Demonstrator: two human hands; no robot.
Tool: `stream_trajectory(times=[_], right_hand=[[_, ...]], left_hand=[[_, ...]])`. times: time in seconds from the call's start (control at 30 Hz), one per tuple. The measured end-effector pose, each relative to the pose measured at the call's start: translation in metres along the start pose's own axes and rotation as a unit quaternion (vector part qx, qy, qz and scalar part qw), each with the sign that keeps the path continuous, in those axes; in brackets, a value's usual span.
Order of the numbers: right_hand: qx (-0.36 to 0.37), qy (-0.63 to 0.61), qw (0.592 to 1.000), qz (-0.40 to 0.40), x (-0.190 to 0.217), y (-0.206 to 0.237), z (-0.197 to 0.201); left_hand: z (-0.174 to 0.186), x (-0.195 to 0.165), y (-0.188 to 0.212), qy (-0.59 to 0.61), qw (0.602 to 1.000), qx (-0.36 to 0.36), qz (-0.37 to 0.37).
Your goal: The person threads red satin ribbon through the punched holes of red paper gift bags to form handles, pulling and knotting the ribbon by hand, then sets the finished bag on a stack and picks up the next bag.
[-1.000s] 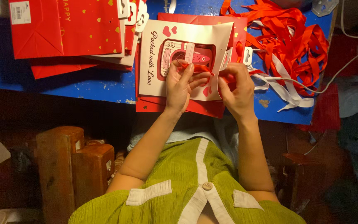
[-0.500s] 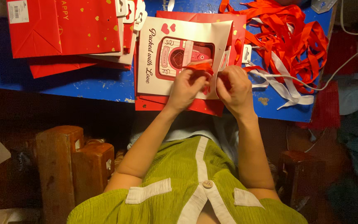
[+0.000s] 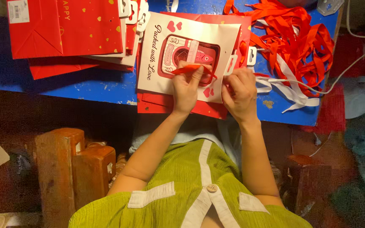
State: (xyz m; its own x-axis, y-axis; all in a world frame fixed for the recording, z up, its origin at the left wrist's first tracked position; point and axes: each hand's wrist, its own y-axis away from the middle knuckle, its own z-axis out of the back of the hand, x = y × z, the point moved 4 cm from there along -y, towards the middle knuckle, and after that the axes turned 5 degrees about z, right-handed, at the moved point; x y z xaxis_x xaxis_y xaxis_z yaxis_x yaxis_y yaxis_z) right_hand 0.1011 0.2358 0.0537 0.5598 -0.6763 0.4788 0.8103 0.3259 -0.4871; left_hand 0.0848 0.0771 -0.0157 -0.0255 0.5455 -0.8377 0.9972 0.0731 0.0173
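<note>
A white paper gift bag (image 3: 157, 63) with hearts and a pink picture lies flat on the blue table (image 3: 85, 86), on top of a red bag (image 3: 165, 104). My left hand (image 3: 186, 86) rests on the white bag and pinches a red ribbon (image 3: 186, 69) that stretches across the picture. My right hand (image 3: 241, 90) is at the bag's right edge, fingers curled on the ribbon's other end by the white handle tab (image 3: 251, 55).
A stack of flat red gift bags (image 3: 64, 29) lies at the table's left. A heap of red and white ribbons (image 3: 300, 46) fills the right side. Wooden stools (image 3: 72, 169) stand under the table on the left, another (image 3: 307, 181) on the right.
My left hand has pulled the red ribbon out to the left across the bag's picture. My right hand has stayed at the bag's right edge.
</note>
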Motion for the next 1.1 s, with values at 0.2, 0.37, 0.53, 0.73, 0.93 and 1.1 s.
stream_trajectory(times=[0.2,0.37,0.53,0.73,0.93,1.1], right_hand=[[-0.010,0.021,1.000,0.013,-0.002,0.005,0.002],[-0.001,0.019,1.000,0.008,-0.007,0.005,0.004],[-0.002,0.023,1.000,0.005,-0.009,0.008,0.003],[-0.002,0.025,1.000,-0.003,-0.012,0.009,0.000],[-0.025,0.024,0.999,-0.018,-0.011,0.008,0.002],[-0.039,0.035,0.999,-0.009,-0.007,0.010,0.006]], left_hand=[[-0.001,-0.004,-0.004,-0.046,0.996,0.066,0.040],[-0.012,-0.017,-0.009,-0.164,0.973,0.136,0.084],[-0.017,-0.019,-0.006,-0.273,0.949,0.122,0.097],[-0.013,-0.006,-0.010,-0.188,0.979,0.064,0.044],[-0.003,0.007,-0.012,-0.047,0.993,0.040,0.096],[-0.003,0.010,-0.011,-0.044,0.993,0.039,0.100]])
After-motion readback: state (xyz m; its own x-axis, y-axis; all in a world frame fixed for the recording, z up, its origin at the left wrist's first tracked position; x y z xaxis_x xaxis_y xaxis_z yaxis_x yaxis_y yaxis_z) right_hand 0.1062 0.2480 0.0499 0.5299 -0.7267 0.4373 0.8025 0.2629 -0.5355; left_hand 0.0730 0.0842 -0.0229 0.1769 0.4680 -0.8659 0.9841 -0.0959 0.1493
